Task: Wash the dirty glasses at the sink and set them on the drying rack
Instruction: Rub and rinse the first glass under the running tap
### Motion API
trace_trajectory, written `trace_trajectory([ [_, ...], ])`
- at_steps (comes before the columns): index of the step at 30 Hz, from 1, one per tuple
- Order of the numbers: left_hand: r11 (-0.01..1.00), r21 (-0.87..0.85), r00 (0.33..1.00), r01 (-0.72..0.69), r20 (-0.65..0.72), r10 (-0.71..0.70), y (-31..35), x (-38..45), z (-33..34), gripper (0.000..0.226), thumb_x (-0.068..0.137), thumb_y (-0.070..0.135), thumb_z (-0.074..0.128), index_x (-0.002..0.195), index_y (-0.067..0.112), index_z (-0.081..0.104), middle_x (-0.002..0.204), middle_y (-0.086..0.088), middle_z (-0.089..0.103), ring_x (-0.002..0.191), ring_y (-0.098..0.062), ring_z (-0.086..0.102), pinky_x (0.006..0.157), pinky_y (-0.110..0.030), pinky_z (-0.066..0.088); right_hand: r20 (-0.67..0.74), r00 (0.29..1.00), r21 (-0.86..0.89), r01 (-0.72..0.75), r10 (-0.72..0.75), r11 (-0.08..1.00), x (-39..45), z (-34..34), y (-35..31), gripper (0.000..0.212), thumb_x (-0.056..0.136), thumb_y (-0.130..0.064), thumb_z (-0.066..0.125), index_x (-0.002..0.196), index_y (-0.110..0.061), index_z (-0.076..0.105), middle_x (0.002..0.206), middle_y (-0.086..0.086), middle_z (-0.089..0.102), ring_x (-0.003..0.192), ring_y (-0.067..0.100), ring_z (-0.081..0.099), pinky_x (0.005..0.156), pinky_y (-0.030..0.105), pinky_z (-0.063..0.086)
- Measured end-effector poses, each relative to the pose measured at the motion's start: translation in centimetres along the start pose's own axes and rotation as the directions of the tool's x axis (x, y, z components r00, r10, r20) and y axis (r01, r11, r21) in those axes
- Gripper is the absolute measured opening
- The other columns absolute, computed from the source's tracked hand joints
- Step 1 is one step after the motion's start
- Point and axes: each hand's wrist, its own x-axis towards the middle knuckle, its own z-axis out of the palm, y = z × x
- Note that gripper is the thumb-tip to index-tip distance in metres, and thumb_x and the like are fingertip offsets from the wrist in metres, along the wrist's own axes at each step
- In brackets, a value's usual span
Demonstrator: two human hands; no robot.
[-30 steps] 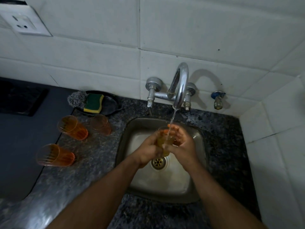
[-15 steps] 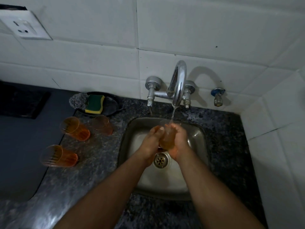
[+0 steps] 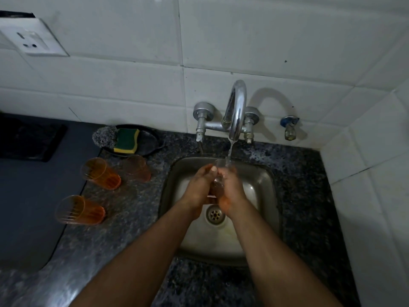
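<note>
Standing on the far left, on the speckled granite counter (image 3: pixel 124 218), are three waiting tumblers: an orange glass (image 3: pixel 79 209) nearest the counter's edge, a second orange glass (image 3: pixel 100 173) behind it, and a paler pink glass (image 3: pixel 136 167) just beside that one. All three stand upright with their open mouths up, though the wide lens leans them toward the upper left. Behind them a black dish (image 3: pixel 148 140) holds a steel scrubber (image 3: pixel 104 136) touching a green-and-yellow sponge (image 3: pixel 127 140). None of these has shifted against the earlier frames.

Over the steel sink (image 3: pixel 261 196), the left hand (image 3: pixel 199 189) is curled around the near-left side of the held glass (image 3: pixel 218 185), thumb laid up along its wall. The glass sits between both palms above the drain (image 3: pixel 214 214), mostly hidden; only a strip of its wall and part of the rim show. Its long axis runs near upright, mouth up and tipped slightly away toward the tap (image 3: pixel 236 109), base down toward the drain. A second ago it showed more of its yellow-orange body and lay lower and more open between the hands; now the palms are pressed closer around it and it sits higher under the spout.

The water stream (image 3: pixel 230 151) falls from the spout onto the rim. The right hand (image 3: pixel 230 189) cups the glass's right side, fingers wrapped behind it.
</note>
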Motion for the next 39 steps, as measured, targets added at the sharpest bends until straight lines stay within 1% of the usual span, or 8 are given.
trace_trajectory([
  [3, 0.997, -0.047, 0.997, 0.066, 0.033, -0.064, 0.7, 0.0, 0.5, 0.052, 0.108, 0.052, 0.035, 0.126, 0.018, 0.069, 0.086, -0.001, 0.079, 0.079, -0.014, 0.074, 0.069, -0.032, 0.06, 0.057, 0.983, -0.254, 0.181, -0.172, 0.95, -1.4, -0.5, 0.2, 0.039, 0.098, -0.023, 0.063, 0.114, -0.056, 0.053, 0.117, -0.005, 0.066, 0.106, 0.022, 0.071, 0.083, 0.044, 0.062],
  [6, 0.991, -0.108, 0.996, 0.078, 0.06, -0.072, 1.2, -0.4, 1.8, 0.046, 0.111, 0.039, 0.034, 0.119, 0.009, 0.068, 0.064, 0.002, 0.069, 0.048, -0.007, 0.063, 0.043, -0.016, 0.045, 0.024, 0.958, -0.319, 0.278, -0.286, 0.906, -1.5, -0.6, 1.1, 0.035, 0.101, -0.024, 0.06, 0.124, -0.048, 0.049, 0.118, -0.005, 0.067, 0.105, 0.015, 0.069, 0.08, 0.034, 0.061],
  [10, 0.986, -0.147, 0.997, 0.074, 0.036, -0.069, 0.8, -0.2, 2.7, 0.05, 0.112, 0.042, 0.032, 0.118, 0.005, 0.065, 0.068, -0.003, 0.073, 0.054, -0.008, 0.07, 0.045, -0.017, 0.05, -0.136, 0.96, -0.298, 0.195, -0.244, 0.935, -0.5, -0.9, 0.6, 0.007, 0.105, -0.036, 0.057, 0.11, -0.032, 0.061, 0.105, 0.003, 0.072, 0.097, 0.023, 0.073, 0.081, 0.039, 0.061],
  [13, 0.99, -0.138, 0.999, 0.038, -0.028, -0.042, 0.5, -0.3, 3.1, 0.054, 0.112, 0.045, 0.033, 0.124, 0.001, 0.063, 0.078, -0.007, 0.073, 0.055, -0.01, 0.069, 0.045, -0.021, 0.05, -0.231, 0.946, -0.288, 0.156, -0.226, 0.945, 0.3, -1.3, -0.1, 0.03, 0.108, -0.043, 0.047, 0.098, -0.026, 0.07, 0.093, 0.001, 0.077, 0.09, 0.023, 0.075, 0.088, 0.048, 0.062],
  [20, 0.948, -0.302, 0.991, 0.098, -0.062, -0.122, 1.4, 0.4, 2.1, 0.052, 0.109, 0.046, 0.041, 0.115, 0.005, 0.073, 0.099, -0.014, 0.078, 0.087, -0.02, 0.076, 0.078, -0.034, 0.059, 0.163, 0.906, -0.389, 0.423, -0.391, 0.818, -0.3, -1.3, 1.8, 0.042, 0.11, -0.023, 0.045, 0.148, -0.041, 0.046, 0.139, -0.018, 0.044, 0.116, -0.01, 0.052, 0.095, 0.016, 0.046],
  [28, 0.938, -0.322, 0.992, 0.128, 0.03, -0.125, 0.7, 0.4, 2.4, 0.042, 0.107, 0.048, 0.045, 0.095, 0.016, 0.07, 0.056, 0.001, 0.055, 0.043, -0.011, 0.045, 0.042, -0.022, 0.03, -0.148, 0.974, -0.532, 0.07, -0.174, 0.844, 2.3, -0.3, -1.9, 0.031, 0.108, -0.038, 0.043, 0.095, -0.023, 0.066, 0.097, 0.009, 0.072, 0.093, 0.029, 0.071, 0.09, 0.052, 0.059],
  [33, 0.914, -0.379, 0.984, 0.146, -0.042, -0.175, 0.7, 1.8, 1.7, 0.048, 0.108, 0.043, 0.042, 0.11, 0.01, 0.077, 0.096, -0.01, 0.074, 0.079, -0.021, 0.068, 0.068, -0.035, 0.05, 0.1, 0.933, -0.623, 0.331, -0.347, 0.709, 0.3, -0.9, -1.5, 0.04, 0.106, -0.034, 0.053, 0.147, -0.034, 0.053, 0.131, -0.012, 0.046, 0.116, 0.01, 0.055, 0.097, 0.034, 0.051],
  [39, 0.954, -0.245, 0.985, 0.17, 0.059, -0.16, 1.7, 1.3, 2.9, 0.051, 0.108, 0.052, 0.043, 0.107, 0.014, 0.076, 0.102, -0.012, 0.078, 0.085, -0.021, 0.077, 0.078, -0.036, 0.057, 0.231, 0.809, -0.788, 0.481, -0.541, 0.383, 0.0, -3.2, -0.3, 0.05, 0.11, -0.036, 0.045, 0.159, -0.026, 0.039, 0.148, -0.003, 0.046, 0.118, 0.011, 0.059, 0.088, 0.019, 0.049],
])
